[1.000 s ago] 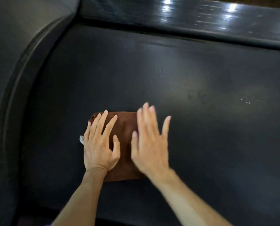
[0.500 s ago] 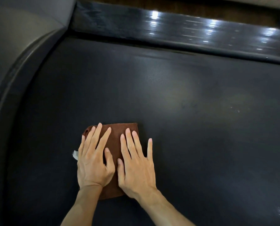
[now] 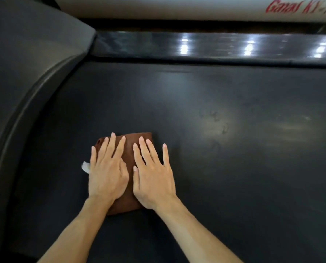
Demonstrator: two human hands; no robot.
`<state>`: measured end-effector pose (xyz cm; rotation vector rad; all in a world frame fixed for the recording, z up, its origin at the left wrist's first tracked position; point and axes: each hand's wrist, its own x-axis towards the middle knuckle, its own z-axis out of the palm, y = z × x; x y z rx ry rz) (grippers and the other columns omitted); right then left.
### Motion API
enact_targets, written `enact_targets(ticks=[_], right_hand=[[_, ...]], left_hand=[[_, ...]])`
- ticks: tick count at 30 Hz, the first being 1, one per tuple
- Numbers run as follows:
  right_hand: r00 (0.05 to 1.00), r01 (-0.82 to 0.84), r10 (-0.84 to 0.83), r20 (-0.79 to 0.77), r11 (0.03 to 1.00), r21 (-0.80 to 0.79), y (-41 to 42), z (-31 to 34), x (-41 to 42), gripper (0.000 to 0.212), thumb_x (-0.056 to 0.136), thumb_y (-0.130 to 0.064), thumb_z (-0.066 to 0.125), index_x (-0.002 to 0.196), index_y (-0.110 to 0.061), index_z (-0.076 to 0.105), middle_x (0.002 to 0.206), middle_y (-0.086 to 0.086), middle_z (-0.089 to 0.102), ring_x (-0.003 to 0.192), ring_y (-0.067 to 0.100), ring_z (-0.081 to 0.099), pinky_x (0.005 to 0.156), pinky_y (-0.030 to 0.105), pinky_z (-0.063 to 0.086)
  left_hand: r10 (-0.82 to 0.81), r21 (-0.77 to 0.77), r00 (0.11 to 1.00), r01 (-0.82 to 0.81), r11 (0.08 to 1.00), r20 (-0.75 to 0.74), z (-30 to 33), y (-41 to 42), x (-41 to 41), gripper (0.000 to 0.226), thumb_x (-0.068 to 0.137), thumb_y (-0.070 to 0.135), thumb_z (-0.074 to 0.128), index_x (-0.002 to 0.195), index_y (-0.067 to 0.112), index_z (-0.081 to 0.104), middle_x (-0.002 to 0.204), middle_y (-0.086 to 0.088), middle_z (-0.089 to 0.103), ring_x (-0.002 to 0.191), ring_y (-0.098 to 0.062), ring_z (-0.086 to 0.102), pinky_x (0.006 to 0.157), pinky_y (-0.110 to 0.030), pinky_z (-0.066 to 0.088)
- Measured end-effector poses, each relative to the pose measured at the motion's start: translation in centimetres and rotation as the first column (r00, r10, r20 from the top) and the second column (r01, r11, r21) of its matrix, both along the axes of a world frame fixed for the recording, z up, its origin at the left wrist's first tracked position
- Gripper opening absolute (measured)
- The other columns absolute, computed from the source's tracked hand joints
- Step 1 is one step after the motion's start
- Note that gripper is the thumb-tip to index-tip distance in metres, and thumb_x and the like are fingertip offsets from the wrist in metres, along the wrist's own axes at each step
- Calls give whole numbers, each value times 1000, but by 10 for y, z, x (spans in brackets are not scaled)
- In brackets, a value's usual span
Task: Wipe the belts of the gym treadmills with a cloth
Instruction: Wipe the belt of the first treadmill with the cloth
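A folded brown cloth (image 3: 129, 141) lies flat on the black treadmill belt (image 3: 215, 168), left of centre. My left hand (image 3: 107, 171) presses on its left half with straight, spread fingers. My right hand (image 3: 152, 177) presses on its right half, fingers straight, the little finger reaching past the cloth's edge onto the belt. A small white tag (image 3: 85, 166) sticks out from under my left hand. Most of the cloth is covered by both hands.
A glossy black side rail (image 3: 215, 46) runs along the far edge of the belt. A grey curved motor cover (image 3: 25, 54) bounds the belt on the left. A white frame with red lettering (image 3: 196, 8) lies beyond the rail. Faint smudges (image 3: 219, 122) mark the belt to the right.
Both hands have slid the cloth toward me and then slightly outward again. My right hand has come further onto the cloth, and more of the far rail has come into view.
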<state>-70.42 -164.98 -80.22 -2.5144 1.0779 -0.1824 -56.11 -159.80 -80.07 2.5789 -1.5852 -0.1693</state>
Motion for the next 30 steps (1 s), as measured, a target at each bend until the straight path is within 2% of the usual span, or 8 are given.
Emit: enact_targets(ticks=[5, 11, 14, 19, 23, 27, 28, 30], right_hand=[[996, -2, -9, -90, 992, -125, -55, 0, -16, 65, 104, -36, 15, 166, -16, 20, 174, 3, 14, 161, 18, 5, 126, 58, -12], [960, 185, -226, -166, 955, -233, -156, 0, -106, 83, 90, -42, -4, 165, -18, 22, 173, 1, 15, 160, 14, 12, 124, 61, -12], [918, 262, -314, -243, 939, -223, -171, 5, -157, 79, 93, -45, -10, 167, -23, 10, 174, 0, 4, 161, 14, 1, 123, 57, -21], [935, 237, -303, -186, 922, -307, -173, 1, -157, 68, 101, -36, 14, 163, -9, 23, 172, 10, 14, 161, 21, 4, 125, 59, -8], [942, 256, -297, -158, 938, -234, -167, -7, -163, 65, 105, -34, 18, 166, -13, 9, 173, 3, 0, 160, 14, -6, 123, 53, -21], [948, 261, -295, -120, 935, -241, -164, -7, -160, 60, 97, -35, 39, 150, -11, 53, 158, 6, 49, 150, 17, 40, 125, 49, -16], [948, 265, -302, -105, 925, -271, -160, -4, -159, 59, 98, -35, 39, 150, -11, 53, 158, 6, 49, 149, 17, 41, 125, 49, -16], [948, 284, -313, -64, 918, -277, -152, 1, -168, 63, 105, -34, 27, 163, -12, 27, 172, 5, 21, 159, 15, 14, 122, 50, -22]], left_hand=[[-10, 7, 1000, 9, 1000, 17, 2, -54, -16, 64, 100, 27, 22, 164, 24, 16, 172, -6, 11, 159, -22, 6, 128, -48, -2], [-217, 4, 976, 217, 976, -29, 2, -176, -103, 67, 99, 38, 14, 164, 24, 11, 172, -10, 5, 158, -26, 3, 127, -52, -1], [-334, -29, 941, 333, 943, -62, 2, -190, -151, 71, 97, 45, 0, 164, 25, 4, 172, -8, -4, 158, -23, -7, 127, -48, -7], [-357, -47, 933, 355, 934, -40, -4, -199, -154, 66, 101, 43, 8, 164, 26, 4, 172, -5, -5, 158, -19, -7, 128, -45, -5], [-362, -25, 931, 361, 932, -37, -6, -193, -161, 78, 90, 45, -11, 164, 25, -1, 172, -4, -10, 158, -18, -10, 128, -45, -4], [-321, -84, 947, 320, 944, 8, -6, -192, -162, 75, 95, 44, 3, 162, 18, 27, 169, -10, 14, 157, -24, 16, 125, -46, 4], [-306, -87, 952, 307, 948, 24, -3, -189, -164, 78, 94, 44, -1, 163, 18, 22, 170, -10, 10, 158, -24, 13, 126, -45, 2], [-321, -36, 947, 322, 946, 26, 0, -174, -174, 85, 85, 46, -17, 164, 20, 0, 170, -7, -10, 159, -20, -8, 128, -44, -7]])
